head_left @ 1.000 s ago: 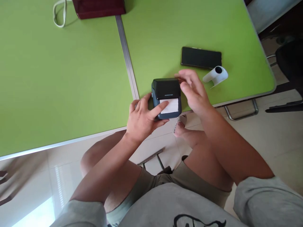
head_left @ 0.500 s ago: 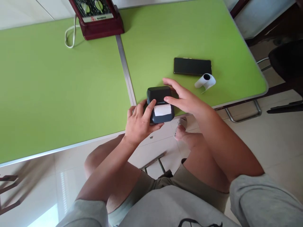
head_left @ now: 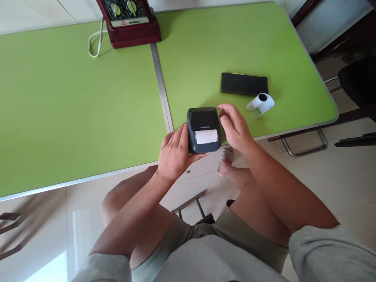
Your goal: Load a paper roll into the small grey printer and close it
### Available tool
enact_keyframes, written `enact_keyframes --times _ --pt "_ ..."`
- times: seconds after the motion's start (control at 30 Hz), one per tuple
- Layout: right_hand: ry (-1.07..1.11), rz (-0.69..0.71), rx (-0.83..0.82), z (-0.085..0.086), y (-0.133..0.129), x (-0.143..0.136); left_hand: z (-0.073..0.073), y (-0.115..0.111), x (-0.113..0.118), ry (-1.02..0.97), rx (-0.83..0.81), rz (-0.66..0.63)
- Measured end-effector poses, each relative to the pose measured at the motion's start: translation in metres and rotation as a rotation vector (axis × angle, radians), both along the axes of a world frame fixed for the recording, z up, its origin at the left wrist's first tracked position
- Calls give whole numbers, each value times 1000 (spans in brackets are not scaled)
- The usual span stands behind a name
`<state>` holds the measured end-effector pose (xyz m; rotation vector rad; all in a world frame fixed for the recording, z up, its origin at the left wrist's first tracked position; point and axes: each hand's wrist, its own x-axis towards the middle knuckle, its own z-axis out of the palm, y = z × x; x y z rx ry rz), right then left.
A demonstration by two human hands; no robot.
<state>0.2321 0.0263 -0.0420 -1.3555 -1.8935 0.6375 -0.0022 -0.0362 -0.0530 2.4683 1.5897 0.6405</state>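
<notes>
A small dark portable printer (head_left: 203, 117) sits at the table's front edge, with a white paper strip (head_left: 206, 137) lying across its front. My left hand (head_left: 174, 150) grips the printer along its left side, fingers together on that side and thumb at the near edge. Just off the printer's right side is my right hand (head_left: 235, 127), loosely curled with thumb and forefinger apart, holding nothing. Beyond it lies a partly unrolled white paper roll (head_left: 266, 103) with a dark core, close to a black smartphone (head_left: 244, 84).
The green table (head_left: 88, 105) has a metal seam strip (head_left: 161, 84) running across it. At the back stands a dark red appliance (head_left: 133, 36) with dials and a white cord (head_left: 94, 49). A black chair (head_left: 358, 80) is on the far right.
My right hand has come off the printer's top and drawn back to its right. My left forefinger has moved from the top face to the left side, uncovering more of the printer.
</notes>
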Motion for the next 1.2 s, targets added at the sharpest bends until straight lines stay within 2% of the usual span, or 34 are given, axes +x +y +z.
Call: enact_keyframes --times 0.13,0.3,0.47,0.87,1.0,1.2 --pt "-52 49 -118 2 -1 -3 5 1 -3 -32 -99 12" --pt "-46 94 -189 6 -2 0 7 1 -6 -89 -144 24" --pt "-52 143 -186 8 -4 1 9 2 -7 -103 -188 35" --pt "-36 129 -171 3 0 4 13 1 -2 -81 -190 41" --pt "86 91 -182 16 -1 1 13 2 0 -112 -170 34" --pt "192 -79 -43 38 9 -19 9 3 1 -110 -152 31"
